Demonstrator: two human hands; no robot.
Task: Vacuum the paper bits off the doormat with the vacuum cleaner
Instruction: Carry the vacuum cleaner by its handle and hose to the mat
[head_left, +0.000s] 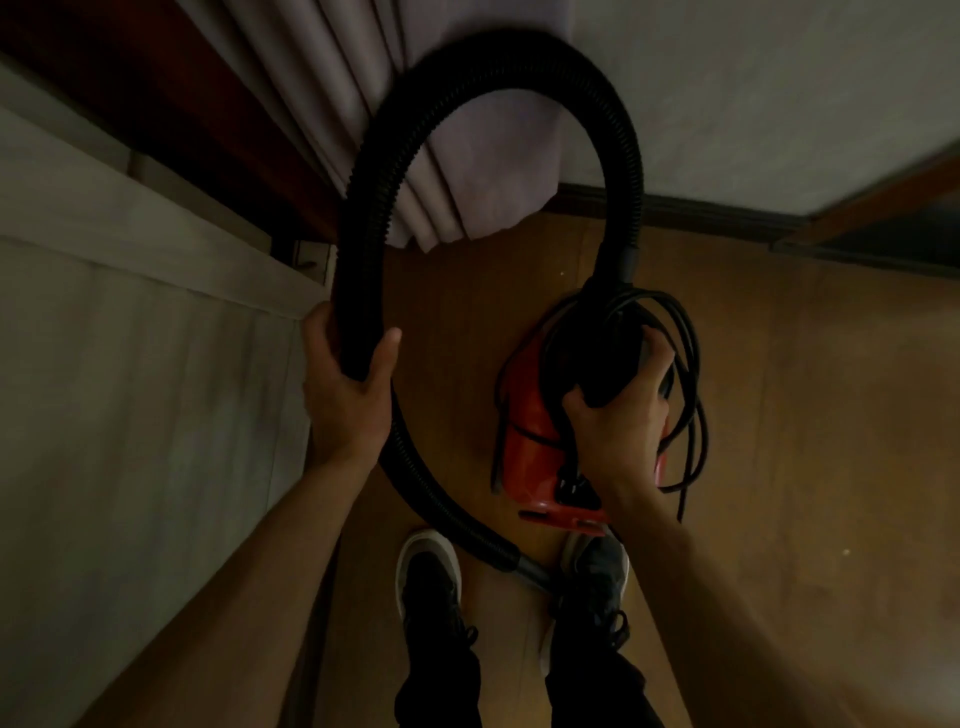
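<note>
**Loose cord and swinging hose are the hazards in this carry**

The left hand (345, 395) has its fingers (387, 345) wrapped round the hose (498, 52), a black ribbed tube that arcs high overhead and also loops down past the wrist. Springy and corrugated, it would probably whip or sag if the grip slackens. Its lower end runs into a smooth grey tube (535, 569) hanging between the shoes (428, 577), where it could catch a foot.

The vacuum cleaner (530, 415), a glossy red hard-plastic shell, hangs just above the wooden floor (779, 415). The right hand (618, 415) carries it, fingers curled tight round its black top handle.

Further right, the thin black cord (693, 358) is gathered in loose coils, some trailing below the body. One could slip free, drop and snag or trip the person.

The doormat and paper bits are not in view, and the dim, blurred light hides fine detail.
</note>
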